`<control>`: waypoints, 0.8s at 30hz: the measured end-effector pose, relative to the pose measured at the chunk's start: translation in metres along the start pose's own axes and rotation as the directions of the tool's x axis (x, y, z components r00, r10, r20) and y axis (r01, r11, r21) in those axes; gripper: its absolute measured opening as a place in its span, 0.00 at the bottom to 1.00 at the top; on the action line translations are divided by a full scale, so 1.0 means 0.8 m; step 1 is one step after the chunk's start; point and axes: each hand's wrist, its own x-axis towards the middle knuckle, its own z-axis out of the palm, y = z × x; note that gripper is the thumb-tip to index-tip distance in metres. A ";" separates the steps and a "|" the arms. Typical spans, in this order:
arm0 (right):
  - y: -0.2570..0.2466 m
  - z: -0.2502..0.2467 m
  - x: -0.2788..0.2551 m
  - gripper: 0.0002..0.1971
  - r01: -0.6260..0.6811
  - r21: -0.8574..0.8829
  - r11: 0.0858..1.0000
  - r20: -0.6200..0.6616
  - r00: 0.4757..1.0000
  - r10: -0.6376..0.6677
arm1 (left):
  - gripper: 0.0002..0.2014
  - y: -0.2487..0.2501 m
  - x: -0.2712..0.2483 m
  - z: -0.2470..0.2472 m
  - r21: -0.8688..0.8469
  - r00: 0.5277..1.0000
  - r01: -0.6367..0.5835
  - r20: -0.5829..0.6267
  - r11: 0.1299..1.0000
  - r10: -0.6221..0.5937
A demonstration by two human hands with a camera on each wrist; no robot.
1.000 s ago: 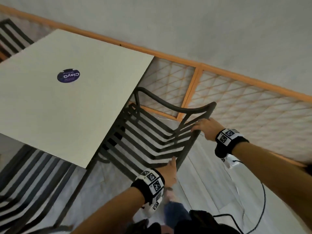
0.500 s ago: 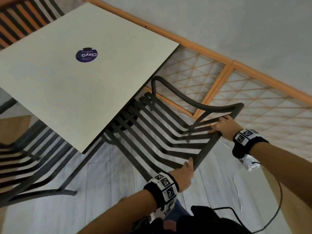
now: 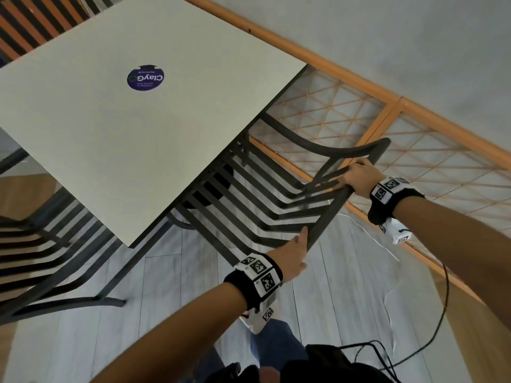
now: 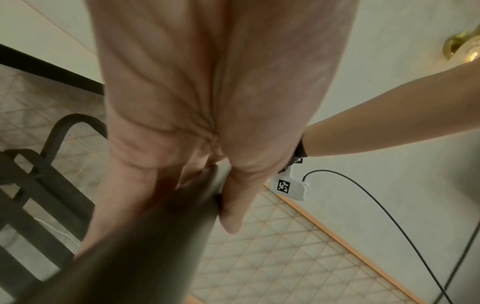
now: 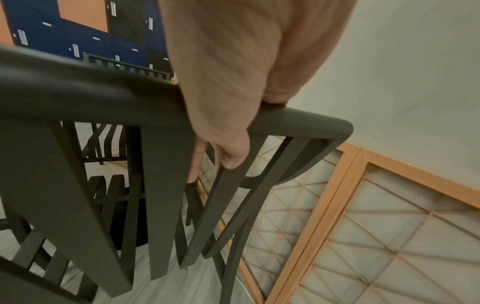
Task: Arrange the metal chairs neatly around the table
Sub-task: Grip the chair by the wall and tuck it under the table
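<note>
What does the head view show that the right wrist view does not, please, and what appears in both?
Only the head view shows the square pale table top with its round purple sticker, the left hand holding the lower end of the chair's top rail, and a second dark slatted chair at the table's left side.

Only the right wrist view shows the blue locker doors behind the chair.

Both show the dark grey slatted metal chair, the right hand holding its top rail, and the wood-framed lattice panel beside it.
</note>
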 end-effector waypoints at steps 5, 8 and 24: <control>0.012 0.001 0.022 0.07 -0.035 -0.051 0.998 0.010 0.999 0.036 | 0.41 -0.004 -0.009 -0.010 -0.008 1.000 -0.016 -0.021 1.000 0.015; 0.019 0.000 0.027 0.06 -0.050 -0.038 0.998 0.030 0.998 0.051 | 0.41 -0.005 -0.015 -0.010 -0.040 0.999 -0.026 -0.036 0.999 0.024; 0.021 -0.027 0.062 0.08 -0.049 -0.022 0.999 0.069 0.996 0.050 | 0.39 -0.023 -0.007 -0.028 -0.061 0.994 -0.003 -0.106 0.998 -0.003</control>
